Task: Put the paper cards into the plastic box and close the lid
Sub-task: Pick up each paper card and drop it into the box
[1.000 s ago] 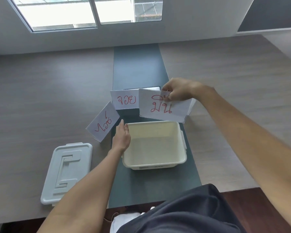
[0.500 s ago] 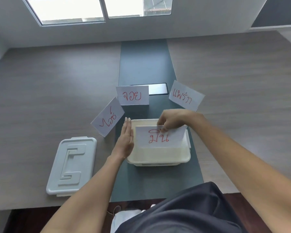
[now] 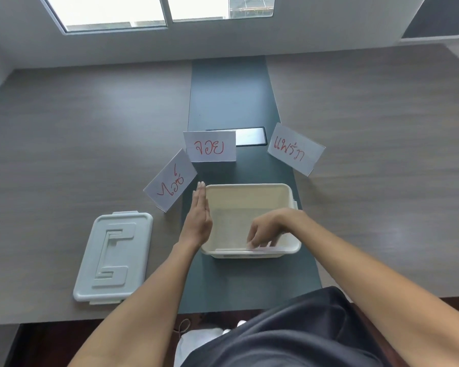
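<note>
An open cream plastic box (image 3: 249, 190) stands on the dark strip of the table. My right hand (image 3: 269, 227) reaches down inside it, fingers on a white paper card (image 3: 249, 250) lying low against the near wall. My left hand (image 3: 199, 217) is flat, fingers together, pressed against the box's left side. Three folded white cards with red writing stand behind the box: one at the left (image 3: 170, 185), one in the middle (image 3: 210, 147), one at the right (image 3: 296, 149). The grey lid (image 3: 114, 256) lies flat on the table, left of the box.
A dark green strip (image 3: 231, 96) runs down the middle of the wood-grain table (image 3: 77, 133). A shiny black rectangular panel (image 3: 251, 136) sits in the strip behind the middle card. The table's near edge is just below the lid and the box.
My right hand carried a card from above the box down into it, and the card now lies low at the near wall. The left hand stayed against the box's side.
</note>
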A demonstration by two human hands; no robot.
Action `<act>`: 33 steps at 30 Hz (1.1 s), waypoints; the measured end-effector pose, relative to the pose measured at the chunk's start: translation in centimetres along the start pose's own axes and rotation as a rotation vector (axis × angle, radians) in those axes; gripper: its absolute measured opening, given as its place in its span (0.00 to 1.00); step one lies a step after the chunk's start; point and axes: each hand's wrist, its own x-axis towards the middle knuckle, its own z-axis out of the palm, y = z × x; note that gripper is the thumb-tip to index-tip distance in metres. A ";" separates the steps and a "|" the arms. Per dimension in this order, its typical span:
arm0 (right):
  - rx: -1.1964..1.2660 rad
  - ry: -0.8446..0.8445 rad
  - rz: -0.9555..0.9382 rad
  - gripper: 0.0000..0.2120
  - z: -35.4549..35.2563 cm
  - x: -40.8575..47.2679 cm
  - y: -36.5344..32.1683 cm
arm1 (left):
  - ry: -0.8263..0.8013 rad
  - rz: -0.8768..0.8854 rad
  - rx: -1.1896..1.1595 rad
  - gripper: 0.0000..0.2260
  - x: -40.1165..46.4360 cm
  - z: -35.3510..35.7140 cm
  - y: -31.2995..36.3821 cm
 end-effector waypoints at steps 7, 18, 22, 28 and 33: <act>0.188 0.075 -0.100 0.18 -2.1 -0.5 1.0 | 0.027 -0.007 -0.020 0.23 0.1 0.1 0.2; 0.494 1.012 -0.389 0.11 -11.9 -1.8 5.0 | 0.066 -0.035 0.036 0.23 0.6 0.5 0.2; 0.339 1.352 -0.086 0.12 -13.3 0.3 9.5 | 0.084 -0.021 0.099 0.23 0.8 0.6 0.1; 0.087 1.427 0.151 0.26 -14.4 2.5 13.3 | 0.127 0.009 0.189 0.23 0.7 0.7 -0.1; -0.042 1.118 0.285 0.35 -16.1 4.2 15.1 | 0.153 0.020 0.334 0.23 0.8 0.9 -0.3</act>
